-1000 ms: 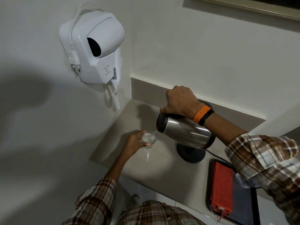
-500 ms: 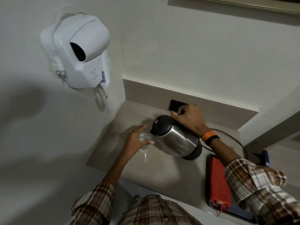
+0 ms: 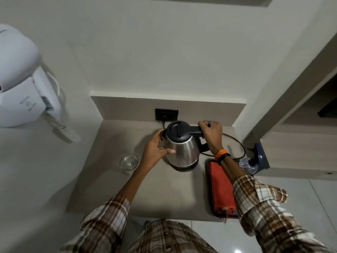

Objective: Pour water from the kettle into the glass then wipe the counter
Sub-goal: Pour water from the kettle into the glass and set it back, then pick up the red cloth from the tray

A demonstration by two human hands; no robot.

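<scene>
Kettle [image 3: 182, 150] upright again; right grip [image 3: 211, 133] tight

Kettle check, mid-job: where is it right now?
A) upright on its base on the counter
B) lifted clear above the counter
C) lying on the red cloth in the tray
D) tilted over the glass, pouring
A: the kettle stands upright on its black base on the counter, right hand gripping the handle, left hand holding its steel side; the glass stands apart to its left.

The bench [image 3: 109, 179] bears a glass [image 3: 129, 162] left of the left hand [image 3: 155, 149], the kettle [image 3: 182, 150] on its base [image 3: 184, 169] right of it, then a tray [image 3: 208, 179].
</scene>
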